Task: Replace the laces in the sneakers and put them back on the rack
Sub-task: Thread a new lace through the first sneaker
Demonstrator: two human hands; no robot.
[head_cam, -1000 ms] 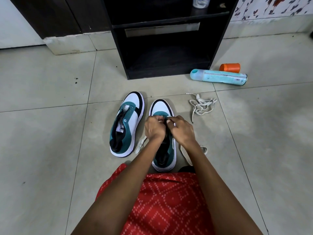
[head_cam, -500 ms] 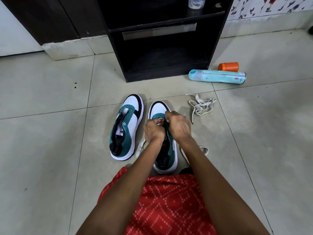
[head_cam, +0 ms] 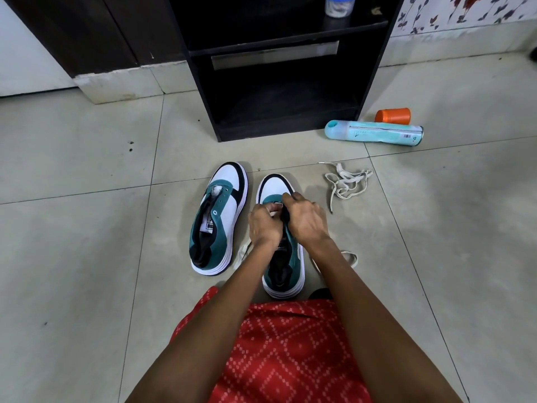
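Observation:
Two white, teal and black sneakers stand side by side on the tiled floor. The left sneaker (head_cam: 218,216) has no lace. Over the front eyelets of the right sneaker (head_cam: 283,257), my left hand (head_cam: 265,226) and my right hand (head_cam: 305,219) pinch a white lace (head_cam: 242,255). The lace's ends trail on the floor on both sides of that shoe. What the fingertips hold is mostly hidden. A second loose white lace (head_cam: 345,183) lies bunched to the right of the shoes. The black rack (head_cam: 276,68) stands just beyond, its lower shelf open.
A teal spray can (head_cam: 374,133) lies on its side right of the rack, with an orange cap (head_cam: 393,115) behind it. A small jar (head_cam: 337,5) sits on the rack's upper shelf. My red patterned garment (head_cam: 287,353) covers my lap.
Both hands have shifted slightly toward the toe of the right sneaker. The camera has tilted a little, so the scene sits lower in view.

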